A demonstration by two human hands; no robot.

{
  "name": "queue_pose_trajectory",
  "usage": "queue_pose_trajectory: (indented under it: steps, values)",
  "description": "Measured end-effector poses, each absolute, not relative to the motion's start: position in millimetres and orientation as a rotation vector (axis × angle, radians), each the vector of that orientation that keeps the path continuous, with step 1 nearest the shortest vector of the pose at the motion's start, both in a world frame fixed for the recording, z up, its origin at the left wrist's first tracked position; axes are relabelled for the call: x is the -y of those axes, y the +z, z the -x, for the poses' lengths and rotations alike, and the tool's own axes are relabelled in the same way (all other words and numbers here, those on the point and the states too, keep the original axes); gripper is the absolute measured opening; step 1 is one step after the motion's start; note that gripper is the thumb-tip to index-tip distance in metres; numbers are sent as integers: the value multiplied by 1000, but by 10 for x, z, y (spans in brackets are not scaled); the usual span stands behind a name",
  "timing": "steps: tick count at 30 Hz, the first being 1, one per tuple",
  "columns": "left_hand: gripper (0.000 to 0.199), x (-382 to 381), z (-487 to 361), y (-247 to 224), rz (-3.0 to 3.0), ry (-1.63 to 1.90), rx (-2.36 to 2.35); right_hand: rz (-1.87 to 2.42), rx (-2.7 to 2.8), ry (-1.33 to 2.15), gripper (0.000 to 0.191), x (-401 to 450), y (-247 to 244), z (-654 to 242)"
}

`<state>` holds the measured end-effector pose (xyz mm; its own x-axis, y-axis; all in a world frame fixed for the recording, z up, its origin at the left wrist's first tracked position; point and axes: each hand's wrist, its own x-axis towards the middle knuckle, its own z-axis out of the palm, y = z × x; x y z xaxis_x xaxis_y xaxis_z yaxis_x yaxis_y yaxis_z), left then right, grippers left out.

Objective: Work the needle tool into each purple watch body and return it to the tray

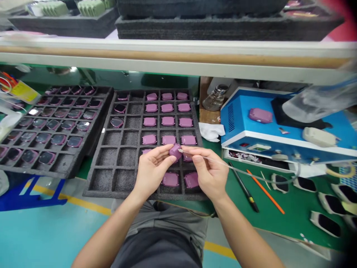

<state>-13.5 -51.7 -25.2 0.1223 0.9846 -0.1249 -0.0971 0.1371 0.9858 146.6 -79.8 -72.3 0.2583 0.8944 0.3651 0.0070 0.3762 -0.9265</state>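
Note:
My left hand [153, 167] pinches a purple watch case [175, 152] between thumb and fingers, above the middle foam tray [97, 186]. From the right, my right hand [210, 171] holds a thin clear tube [223, 162], its pale tip touching or very near the case's right edge. Below and around my hands, several purple cases [168, 121] sit in the tray's right three columns. Dark-screened pieces [120, 108] lie in the upper left compartments. The side of the case facing down is hidden.
To the left stands a second foam tray [67, 167] of screened pieces. A blue machine [240, 100], a glass bottle [216, 97], a black pen [244, 188], an orange stick [266, 191] and pale watch bodies [325, 224] lie right. A shelf [167, 61] crosses above.

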Motion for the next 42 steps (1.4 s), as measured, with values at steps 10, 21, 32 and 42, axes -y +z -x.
queue_pose_trajectory:
  steps: [10,21,32,42]
  values:
    - [33,515,128,-278,-1096,1087,-1102,1014,1167,769,13,805,-729,-1484]
    - [32,526,126,-278,-1083,1094,-1101,1025,1157,772,12,808,-716,-1483]
    - [36,513,130,-284,-1100,1100,-1129,948,1124,843,12,776,-732,-1472]
    - [36,495,151,-301,-1176,1099,-1162,904,1102,895,12,730,-729,-1459]
